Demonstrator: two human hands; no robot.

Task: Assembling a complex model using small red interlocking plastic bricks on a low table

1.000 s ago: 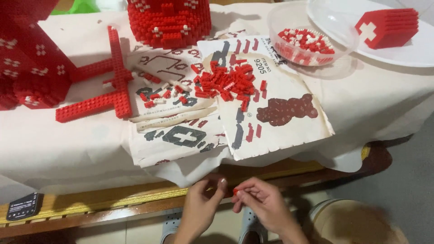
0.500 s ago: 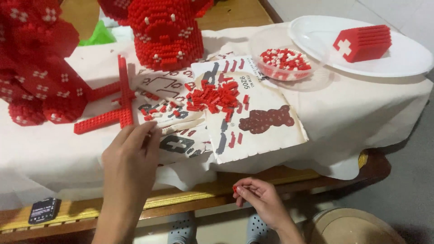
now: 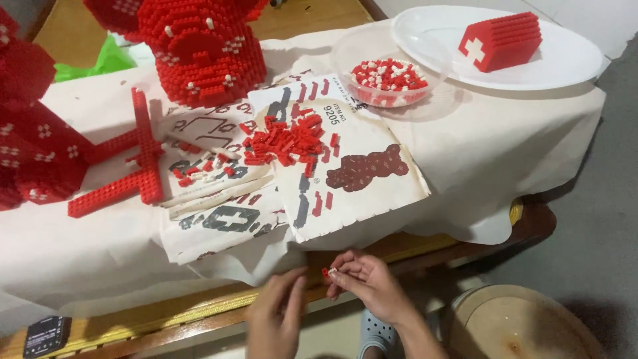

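My right hand (image 3: 369,286) is below the table's front edge, pinching a tiny red brick (image 3: 325,271) at its fingertips. My left hand (image 3: 279,312) is just left of it, blurred, fingers near the same brick; what it holds cannot be made out. Above them, a heap of small red bricks (image 3: 286,141) lies on printed instruction sheets (image 3: 359,193). A flat red cross-shaped brick assembly (image 3: 136,163) lies at the left.
A big red brick figure (image 3: 203,50) stands at the back, another (image 3: 30,149) at the far left. A clear bowl of red and white bricks (image 3: 389,74) sits beside a white plate (image 3: 571,60) bearing a red block (image 3: 500,41). A round stool (image 3: 515,326) stands lower right.
My left hand has come back from the sheets on the table down to my right hand below the edge. The view has shifted slightly.
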